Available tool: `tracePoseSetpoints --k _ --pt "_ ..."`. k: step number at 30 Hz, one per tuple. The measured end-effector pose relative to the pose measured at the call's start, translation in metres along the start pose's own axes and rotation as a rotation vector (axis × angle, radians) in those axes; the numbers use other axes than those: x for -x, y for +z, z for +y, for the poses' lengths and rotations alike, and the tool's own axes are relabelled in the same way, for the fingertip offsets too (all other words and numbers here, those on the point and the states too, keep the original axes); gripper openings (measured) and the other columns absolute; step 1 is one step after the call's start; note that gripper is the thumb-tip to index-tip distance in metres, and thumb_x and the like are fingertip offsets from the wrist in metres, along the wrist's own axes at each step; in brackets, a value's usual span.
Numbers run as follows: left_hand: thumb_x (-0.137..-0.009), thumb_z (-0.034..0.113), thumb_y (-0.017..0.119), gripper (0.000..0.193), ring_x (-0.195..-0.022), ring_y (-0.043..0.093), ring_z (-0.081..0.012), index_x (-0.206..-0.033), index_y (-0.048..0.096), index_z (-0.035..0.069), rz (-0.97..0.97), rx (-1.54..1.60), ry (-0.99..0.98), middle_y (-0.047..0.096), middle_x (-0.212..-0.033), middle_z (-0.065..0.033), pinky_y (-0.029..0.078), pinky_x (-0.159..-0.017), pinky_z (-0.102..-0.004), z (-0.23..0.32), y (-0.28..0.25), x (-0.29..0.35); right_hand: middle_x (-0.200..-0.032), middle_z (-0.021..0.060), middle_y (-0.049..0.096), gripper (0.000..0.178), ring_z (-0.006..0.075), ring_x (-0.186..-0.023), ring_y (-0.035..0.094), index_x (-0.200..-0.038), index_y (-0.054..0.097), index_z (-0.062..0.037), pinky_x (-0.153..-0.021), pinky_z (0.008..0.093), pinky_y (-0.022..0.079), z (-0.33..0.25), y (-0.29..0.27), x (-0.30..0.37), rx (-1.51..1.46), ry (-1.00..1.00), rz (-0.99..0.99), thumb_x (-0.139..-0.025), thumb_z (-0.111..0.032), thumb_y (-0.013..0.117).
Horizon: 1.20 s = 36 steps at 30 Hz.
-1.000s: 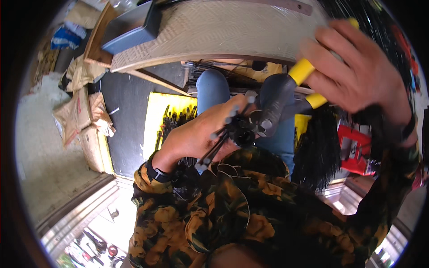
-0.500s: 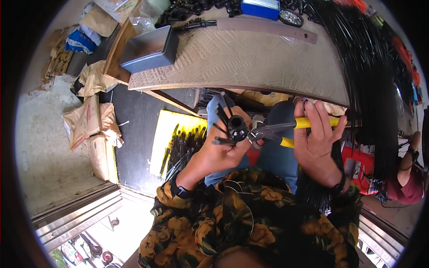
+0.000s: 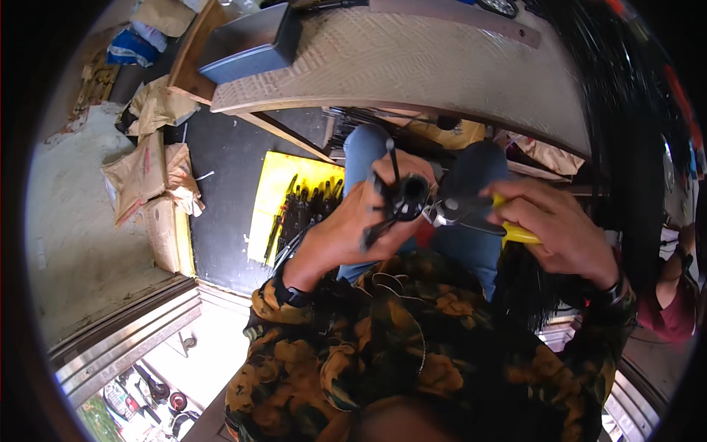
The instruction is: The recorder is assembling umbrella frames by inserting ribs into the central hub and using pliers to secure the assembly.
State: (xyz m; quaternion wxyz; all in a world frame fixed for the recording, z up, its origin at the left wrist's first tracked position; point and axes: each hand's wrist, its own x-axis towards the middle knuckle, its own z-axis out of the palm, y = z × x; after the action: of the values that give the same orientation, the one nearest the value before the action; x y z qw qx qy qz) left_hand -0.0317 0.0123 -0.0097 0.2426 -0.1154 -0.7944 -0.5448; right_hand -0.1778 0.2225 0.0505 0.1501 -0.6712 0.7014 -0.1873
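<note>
My left hand (image 3: 361, 225) is closed around a black umbrella frame (image 3: 409, 197). Its round, hollow end faces up, and several thin black rods stick out to the left. In my right hand (image 3: 567, 225) is a pair of pliers (image 3: 521, 233) with yellow handles, the fingers wrapped over them. The metal jaws point left, close beside the frame's hollow end. Blur hides whether they touch it or grip a part. Both hands are above my knees, below the table's near edge.
The table (image 3: 442, 74) carries a grey-blue open box (image 3: 254, 55) and a long flat bar (image 3: 456, 20). Black rods lie on a yellow sheet (image 3: 269, 188) at left. Long black rods hang at right, near another person's arm (image 3: 669, 272). Paper packages (image 3: 140, 177) are at far left.
The view has tilted, so the table sits higher. My right hand has moved right and down, its spread fingers now curled round the pliers. My left hand still holds the umbrella frame.
</note>
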Motion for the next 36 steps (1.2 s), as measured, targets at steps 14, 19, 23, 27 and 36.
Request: tracePoseSetpoints --k 14,19,23,27,36 --pt "-0.063 0.008 0.078 0.048 -0.088 0.06 -0.0176 -0.106 0.058 -0.001 -0.156 0.409 -0.353 0.061 -0.104 -0.0098 0.048 -0.076 -0.0283 0.023 -0.01 0.002 -0.095 0.0159 0.059 0.037 0.0243 -0.083 0.063 -0.109 0.044 -0.0006 -0.067 0.0347 0.049 -0.022 0.023 0.016 0.036 0.157 0.217 -0.079 -0.007 0.065" --pt "-0.071 0.007 0.07 0.042 -0.096 0.059 -0.0286 -0.11 0.055 -0.001 -0.36 0.539 0.084 0.06 -0.107 -0.013 0.046 -0.084 -0.0351 -0.016 0.0 0.01 -0.098 0.0161 0.059 0.046 0.0238 -0.075 0.066 -0.115 0.037 -0.0024 -0.062 0.0297 0.054 0.003 0.023 0.024 -1.543 0.494 -0.781 -0.079 -0.008 0.066" --pt "-0.069 0.012 0.075 0.038 -0.077 0.062 -0.0207 -0.102 0.06 0.0 -0.221 0.249 -0.06 0.064 -0.09 -0.0087 0.049 -0.072 -0.0304 -0.002 0.0 0.005 -0.094 0.0134 0.058 0.059 0.0296 -0.072 0.064 -0.12 0.034 -0.0068 -0.06 0.0331 0.052 -0.016 0.019 0.014 -0.61 0.22 -0.155 -0.073 -0.01 0.07" --pt "-0.062 0.007 0.077 0.052 -0.087 0.06 -0.0231 -0.109 0.056 0.001 -0.321 0.331 -0.275 0.059 -0.1 -0.0125 0.048 -0.075 -0.0319 0.025 -0.009 -0.006 -0.09 0.0145 0.058 0.056 0.0344 -0.072 0.062 -0.12 0.035 -0.0068 -0.059 0.0364 0.049 -0.016 0.017 0.028 -0.269 0.129 -0.103 -0.075 -0.014 0.067" --pt "-0.073 0.009 0.064 0.042 -0.099 0.058 -0.0287 -0.112 0.054 0.0 -0.34 0.791 -0.431 0.058 -0.112 -0.0138 0.045 -0.084 -0.0358 0.007 -0.007 0.01 -0.104 0.0131 0.051 0.055 0.0267 -0.077 0.059 -0.125 0.045 -0.0128 -0.064 0.0364 0.049 -0.01 0.004 0.021 -0.124 -0.067 -0.018 -0.076 -0.025 0.068"
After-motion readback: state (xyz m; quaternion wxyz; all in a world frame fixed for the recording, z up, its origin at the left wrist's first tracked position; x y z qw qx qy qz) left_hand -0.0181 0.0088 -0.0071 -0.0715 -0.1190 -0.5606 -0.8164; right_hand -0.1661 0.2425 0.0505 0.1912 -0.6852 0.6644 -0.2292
